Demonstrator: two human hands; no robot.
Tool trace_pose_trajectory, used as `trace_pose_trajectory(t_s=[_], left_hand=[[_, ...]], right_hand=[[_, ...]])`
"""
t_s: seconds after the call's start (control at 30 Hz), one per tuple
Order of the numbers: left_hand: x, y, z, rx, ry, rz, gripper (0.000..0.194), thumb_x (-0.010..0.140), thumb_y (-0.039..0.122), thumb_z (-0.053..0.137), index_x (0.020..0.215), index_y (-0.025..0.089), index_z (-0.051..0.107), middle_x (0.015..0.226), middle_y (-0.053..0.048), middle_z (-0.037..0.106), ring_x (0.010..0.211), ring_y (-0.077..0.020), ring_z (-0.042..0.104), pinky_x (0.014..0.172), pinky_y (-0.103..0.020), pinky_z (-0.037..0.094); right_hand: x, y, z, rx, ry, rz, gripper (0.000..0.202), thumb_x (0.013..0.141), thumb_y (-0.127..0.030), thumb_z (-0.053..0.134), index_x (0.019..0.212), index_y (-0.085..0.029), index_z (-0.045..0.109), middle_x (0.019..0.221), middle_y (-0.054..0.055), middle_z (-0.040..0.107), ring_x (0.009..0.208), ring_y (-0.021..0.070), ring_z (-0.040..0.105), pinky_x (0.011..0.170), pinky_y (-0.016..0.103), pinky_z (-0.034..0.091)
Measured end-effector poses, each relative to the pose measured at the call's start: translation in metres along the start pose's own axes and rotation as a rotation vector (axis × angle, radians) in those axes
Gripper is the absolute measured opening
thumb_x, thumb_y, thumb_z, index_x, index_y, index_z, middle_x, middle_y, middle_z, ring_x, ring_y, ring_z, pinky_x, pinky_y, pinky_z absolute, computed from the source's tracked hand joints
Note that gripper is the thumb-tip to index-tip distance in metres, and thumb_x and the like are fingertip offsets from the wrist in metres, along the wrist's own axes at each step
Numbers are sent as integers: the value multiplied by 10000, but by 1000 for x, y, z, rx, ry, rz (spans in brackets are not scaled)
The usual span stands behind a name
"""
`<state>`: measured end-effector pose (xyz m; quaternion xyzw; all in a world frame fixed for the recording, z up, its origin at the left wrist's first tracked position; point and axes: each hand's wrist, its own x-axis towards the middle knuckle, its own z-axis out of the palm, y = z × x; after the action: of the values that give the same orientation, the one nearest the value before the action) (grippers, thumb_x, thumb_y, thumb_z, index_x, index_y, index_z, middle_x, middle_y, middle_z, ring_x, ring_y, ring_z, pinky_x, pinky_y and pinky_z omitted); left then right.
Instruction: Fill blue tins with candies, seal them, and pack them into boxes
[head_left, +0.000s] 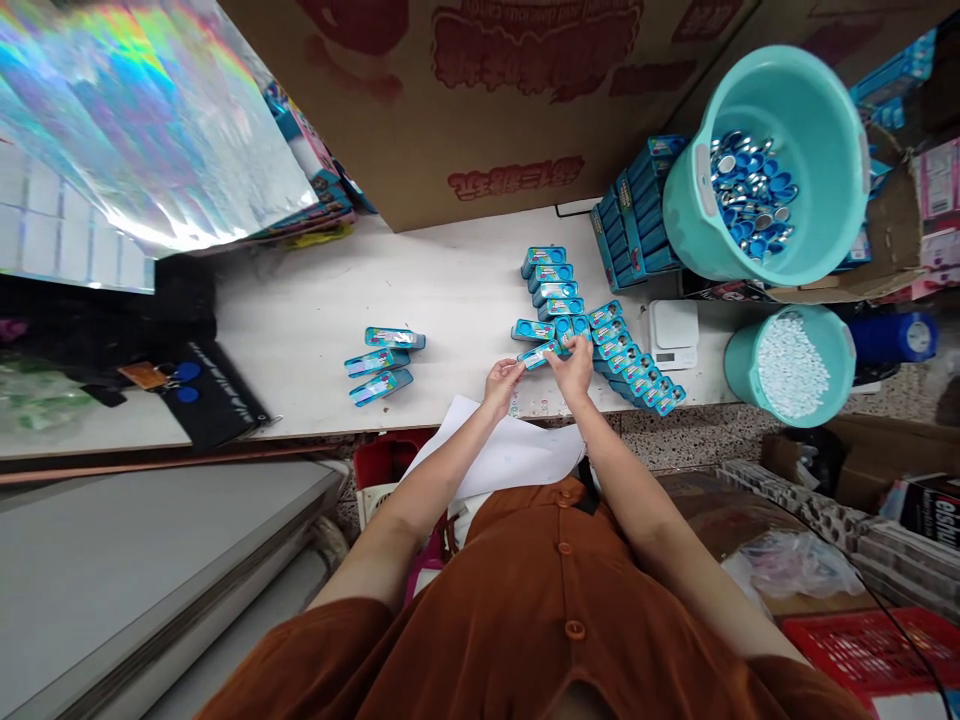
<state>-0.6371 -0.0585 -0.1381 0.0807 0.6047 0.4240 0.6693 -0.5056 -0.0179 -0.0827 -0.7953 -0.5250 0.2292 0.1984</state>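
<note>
Near the table's front edge, a small blue printed box point(538, 354) is held between both hands. My left hand point(504, 385) pinches its left end. My right hand point(574, 370) has its thumb at the right end, with the fingers closed in and partly hiding it. Just beyond stand more blue boxes: a column point(555, 289) running away from me and a slanting row point(634, 365) to the right of my right hand. A few similar blue boxes point(379, 362) sit apart on the left.
A turquoise bucket point(817, 170) of blue and silver round pieces stands back right; a smaller tub point(739, 365) holds white pieces. Nearby are a white scale point(673, 335) and stacked blue packs point(637, 215). A big carton point(487, 110) bounds the table's back. White paper point(487, 455) covers my lap.
</note>
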Motion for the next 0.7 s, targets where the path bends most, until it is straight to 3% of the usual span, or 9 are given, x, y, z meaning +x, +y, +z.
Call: trace_pose_trajectory(t_s=[0.17,0.37,0.47,0.6,0.7], left_hand=[[0,-14,5,89,49,-15,359,693,485,709,812,192,541,596,69,502,531,-76,459,554,-215,371],[-6,-12,-7,268,114,49,226,683,294,737,764,191,553,699,10,556,708,-150,554,715,-290,437],[-19,7,-15,438,147,296,250,712,252,717,921,204,590,994,-68,596,1031,-219,539,912,-342,406],[-28,32,-2,978,37,792,455,807,365,635,1202,186,499,1240,-129,518,1213,-269,432,1022,-405,335],[-19,40,14,1227,-49,843,486,822,371,624,1230,167,459,1209,-124,543,1146,-260,486,957,-385,381]], right_hand=[[-3,1,5,17,35,60,271,719,-364,677,832,-215,481,925,67,534,825,199,509,761,313,425],[-5,0,15,84,47,70,75,800,-266,522,785,-219,465,853,63,544,829,204,510,792,326,428],[-5,5,14,197,62,69,33,809,-239,475,805,-209,461,809,50,539,772,191,513,790,335,435],[-11,13,2,392,51,8,147,794,-317,532,843,-196,465,788,23,525,685,159,501,713,311,449],[-21,17,-11,467,-10,-37,222,777,-375,574,870,-193,487,757,2,518,659,146,501,673,290,448]])
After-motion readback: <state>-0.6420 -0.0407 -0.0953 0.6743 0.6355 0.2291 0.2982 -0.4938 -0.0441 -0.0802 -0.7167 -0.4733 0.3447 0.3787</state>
